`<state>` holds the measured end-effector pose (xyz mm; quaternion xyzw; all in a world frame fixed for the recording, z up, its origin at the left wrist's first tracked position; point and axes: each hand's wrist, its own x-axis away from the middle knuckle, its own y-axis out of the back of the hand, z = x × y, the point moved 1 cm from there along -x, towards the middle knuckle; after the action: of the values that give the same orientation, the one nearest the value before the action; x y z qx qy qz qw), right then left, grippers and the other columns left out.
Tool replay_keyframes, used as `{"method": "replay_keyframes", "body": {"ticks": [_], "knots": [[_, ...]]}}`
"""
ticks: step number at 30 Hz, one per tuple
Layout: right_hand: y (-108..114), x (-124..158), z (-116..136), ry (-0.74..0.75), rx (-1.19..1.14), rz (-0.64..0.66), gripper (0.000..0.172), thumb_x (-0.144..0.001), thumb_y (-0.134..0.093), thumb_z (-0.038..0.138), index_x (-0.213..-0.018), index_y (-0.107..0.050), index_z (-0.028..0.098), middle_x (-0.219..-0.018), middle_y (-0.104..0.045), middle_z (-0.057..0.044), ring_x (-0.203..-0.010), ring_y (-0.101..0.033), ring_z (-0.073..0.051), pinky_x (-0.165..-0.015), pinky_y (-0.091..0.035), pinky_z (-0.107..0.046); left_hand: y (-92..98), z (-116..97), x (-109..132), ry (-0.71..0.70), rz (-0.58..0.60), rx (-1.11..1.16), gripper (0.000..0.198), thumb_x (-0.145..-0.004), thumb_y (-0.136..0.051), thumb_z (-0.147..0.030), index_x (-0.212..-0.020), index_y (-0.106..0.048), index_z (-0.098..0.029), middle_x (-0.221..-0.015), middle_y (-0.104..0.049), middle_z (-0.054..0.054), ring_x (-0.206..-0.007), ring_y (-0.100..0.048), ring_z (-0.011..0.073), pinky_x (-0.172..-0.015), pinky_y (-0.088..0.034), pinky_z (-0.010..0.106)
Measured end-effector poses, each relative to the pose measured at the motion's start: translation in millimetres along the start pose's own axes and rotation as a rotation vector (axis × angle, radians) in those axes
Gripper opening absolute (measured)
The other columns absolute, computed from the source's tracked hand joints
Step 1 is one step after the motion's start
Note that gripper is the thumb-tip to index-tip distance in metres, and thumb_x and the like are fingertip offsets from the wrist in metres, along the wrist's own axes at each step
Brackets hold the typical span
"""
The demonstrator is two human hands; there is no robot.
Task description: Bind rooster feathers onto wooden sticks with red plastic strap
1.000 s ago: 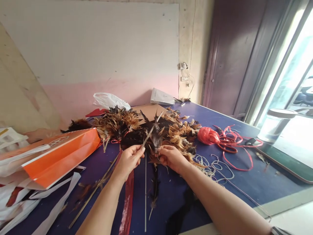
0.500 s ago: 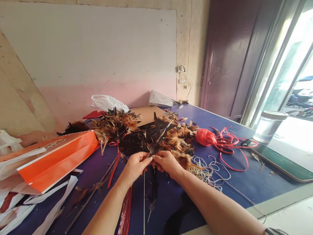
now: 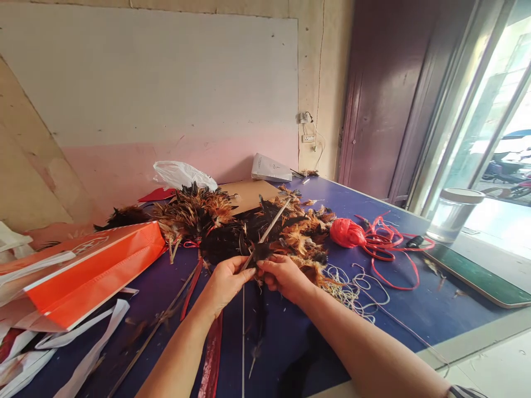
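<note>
Containers first: clear jar with white lid, far right of the feather pile, upright, contents can't tell. Orange paper bag lying on its side left of the pile, mouth facing away from it, inside not visible. Crumpled white plastic bag behind the pile on its left, against the wall; flat white paper bag behind the pile, leaning at the wall

Left hand at the near edge of the pile, grip narrow, thumb and fingers pinched on a thin stick. Stick is pale, straight, slanting up and away over the pile. Right hand just beside the left, fingertips almost touching it, grip closed on a dark feather tuft pressed against the stick at the pile's near edge

Pile itself: fluffy, ragged, black and tan-orange plumes, spread wide on the blue tabletop; some clumps tied with red cord. Brown cardboard sheet partly under the back of the pile. Red plastic twine ball just right of the pile, loose red loops trailing further right. Thin white string in tangled coils at the pile's near right. Glossy red ribbon strip and more bare thin sticks lie flat nearer than the pile, under the left forearm
</note>
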<state>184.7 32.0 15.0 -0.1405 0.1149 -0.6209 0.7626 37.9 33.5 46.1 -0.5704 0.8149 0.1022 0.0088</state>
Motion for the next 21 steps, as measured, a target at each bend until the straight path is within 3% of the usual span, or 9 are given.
{"method": "replay_keyframes", "body": {"ticks": [6,9,11,14,18,21], "knots": [[-0.1,0.5,-0.3,-0.109,-0.094,0.056,0.029,-0.057,-0.075,0.032,-0.063,-0.054,0.013,-0.053,-0.055,0.003,-0.037,-0.039,-0.003,-0.036,-0.02,-0.018,-0.4,1.5,-1.9,-0.017,0.01,0.032,0.044,-0.059,-0.074,-0.033,-0.098,-0.067,-0.014,-0.085,-0.071,0.007,-0.085,-0.062,0.0226,-0.074,-0.047,0.03],[-0.2,0.1,-0.6,-0.115,-0.137,0.061,0.03,-0.056,-0.076,0.031,-0.066,-0.055,0.013,-0.054,-0.055,0.004,-0.038,-0.04,-0.003,-0.036,-0.021,-0.017,-0.6,1.0,-0.6,-0.007,0.003,0.005,0.045,-0.061,-0.072,-0.037,-0.099,-0.066,-0.013,-0.08,-0.069,0.005,-0.067,-0.06,0.016,-0.057,-0.044,0.023],[0.7,-0.9,-0.6,-0.108,-0.163,0.05,0.03,-0.057,-0.076,0.031,-0.067,-0.056,0.013,-0.053,-0.055,0.004,-0.039,-0.041,-0.003,-0.035,-0.023,-0.017,-0.4,1.1,0.6,0.045,-0.018,-0.036,0.046,-0.065,-0.068,-0.043,-0.101,-0.064,-0.014,-0.07,-0.066,0.002,-0.046,-0.047,0.0082,-0.041,-0.032,0.019],[4.0,-3.4,1.0,-0.075,-0.207,-0.008,0.029,-0.058,-0.075,0.032,-0.068,-0.055,0.013,-0.055,-0.056,0.004,-0.041,-0.046,-0.005,-0.035,-0.029,-0.017,1.0,1.8,1.8,0.087,-0.062,-0.053,0.041,-0.071,-0.06,-0.048,-0.093,-0.064,-0.014,-0.062,-0.057,-0.002,-0.037,-0.033,0.0039,-0.036,-0.018,0.017],[10.2,-5.7,8.4,0.004,-0.279,-0.106,0.026,-0.062,-0.072,0.029,-0.072,-0.053,0.015,-0.059,-0.057,0.004,-0.045,-0.052,-0.007,-0.037,-0.036,-0.017,5.3,3.0,2.4,0.096,-0.058,-0.103,0.033,-0.072,-0.056,-0.046,-0.077,-0.062,-0.014,-0.058,-0.053,-0.002,-0.039,-0.036,0.0046,-0.036,-0.02,0.016],[14.7,-5.6,17.6,0.065,-0.322,-0.157,0.024,-0.064,-0.071,0.025,-0.076,-0.052,0.016,-0.061,-0.058,0.003,-0.048,-0.055,-0.008,-0.037,-0.038,-0.017,10.7,1.2,4.0,0.097,-0.008,-0.161,0.03,-0.074,-0.055,-0.043,-0.081,-0.063,-0.015,-0.058,-0.054,-0.002,-0.041,-0.042,0.0059,-0.038,-0.025,0.017]]}}
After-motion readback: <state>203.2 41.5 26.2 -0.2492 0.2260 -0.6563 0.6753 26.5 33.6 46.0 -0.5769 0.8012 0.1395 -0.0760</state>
